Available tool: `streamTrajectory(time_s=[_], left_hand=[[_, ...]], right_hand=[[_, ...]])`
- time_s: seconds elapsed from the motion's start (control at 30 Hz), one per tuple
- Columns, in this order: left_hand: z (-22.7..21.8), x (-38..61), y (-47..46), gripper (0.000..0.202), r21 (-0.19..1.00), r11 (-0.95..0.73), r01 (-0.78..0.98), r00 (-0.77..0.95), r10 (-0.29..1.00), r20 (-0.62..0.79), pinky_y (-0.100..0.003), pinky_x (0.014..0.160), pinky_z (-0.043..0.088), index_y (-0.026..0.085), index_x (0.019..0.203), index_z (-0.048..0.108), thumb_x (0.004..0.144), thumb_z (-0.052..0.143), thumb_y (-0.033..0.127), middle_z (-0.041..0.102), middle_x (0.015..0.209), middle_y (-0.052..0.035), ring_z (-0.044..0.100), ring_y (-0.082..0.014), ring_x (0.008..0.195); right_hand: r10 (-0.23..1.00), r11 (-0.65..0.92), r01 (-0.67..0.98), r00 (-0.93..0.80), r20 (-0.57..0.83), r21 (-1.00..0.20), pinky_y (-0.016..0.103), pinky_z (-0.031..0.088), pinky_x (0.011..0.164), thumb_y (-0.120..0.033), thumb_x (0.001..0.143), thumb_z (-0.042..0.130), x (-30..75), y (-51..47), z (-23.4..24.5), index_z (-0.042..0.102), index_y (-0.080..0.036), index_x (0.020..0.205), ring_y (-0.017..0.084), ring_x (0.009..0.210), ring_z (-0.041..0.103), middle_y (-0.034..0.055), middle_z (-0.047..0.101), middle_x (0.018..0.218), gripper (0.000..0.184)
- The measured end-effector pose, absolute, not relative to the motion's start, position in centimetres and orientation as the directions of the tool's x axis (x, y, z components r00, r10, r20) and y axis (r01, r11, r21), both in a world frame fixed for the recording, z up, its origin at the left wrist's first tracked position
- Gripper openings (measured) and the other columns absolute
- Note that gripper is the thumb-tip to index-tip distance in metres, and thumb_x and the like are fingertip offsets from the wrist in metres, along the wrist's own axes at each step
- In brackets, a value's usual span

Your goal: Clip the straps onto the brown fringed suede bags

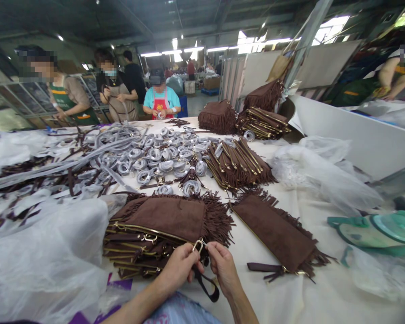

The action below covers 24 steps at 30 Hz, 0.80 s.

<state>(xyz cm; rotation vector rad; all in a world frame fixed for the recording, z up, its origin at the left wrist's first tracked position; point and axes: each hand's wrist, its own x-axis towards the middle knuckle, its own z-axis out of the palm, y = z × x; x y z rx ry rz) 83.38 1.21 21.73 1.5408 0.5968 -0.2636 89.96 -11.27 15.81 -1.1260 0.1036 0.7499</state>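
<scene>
My left hand (179, 265) and my right hand (222, 266) are both pinched on a small metal clasp (199, 245) with a dark strap (206, 285) hanging below it. They work at the near corner of a stack of brown fringed suede bags (155, 229) with gold zips. A single brown fringed bag (276, 231) lies flat to the right of my hands, its strap trailing toward the table edge.
Several grey strap coils (155, 155) cover the table's middle. More bag stacks (238, 162) sit farther back. Clear plastic bags (43, 252) lie left and right. A teal plastic object (378, 229) sits at right. Other people stand at the far end.
</scene>
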Motion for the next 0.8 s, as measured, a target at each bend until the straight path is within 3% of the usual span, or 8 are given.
streamTrajectory(time_s=[0.6,0.8], left_hand=[[20.9,83.1,1.3,0.026,0.856,0.112,0.506,0.835,0.187,-0.518,-0.018,0.037,0.033,0.015,0.083,0.053,0.079,0.054,0.041,0.067,0.064,-0.0041,0.049,-0.0088,0.043],[20.1,83.0,1.3,0.037,0.872,0.047,0.487,0.858,0.163,-0.487,-0.02,0.038,0.037,0.015,0.089,0.052,0.079,0.053,0.051,0.065,0.072,-0.004,0.048,-0.0088,0.043]], right_hand=[[0.538,0.234,-0.635,0.715,-0.446,-0.737,0.019,0.006,0.038,-0.061,0.058,0.081,90.4,-10.9,14.8,0.059,-0.018,0.07,0.002,0.041,0.013,-0.0138,0.025,0.045,0.05],[0.521,0.18,-0.605,0.728,-0.447,-0.776,0.019,0.009,0.038,-0.063,0.06,0.079,90.2,-10.1,15.3,0.062,-0.016,0.069,0.003,0.04,0.016,-0.0126,0.03,0.043,0.051]])
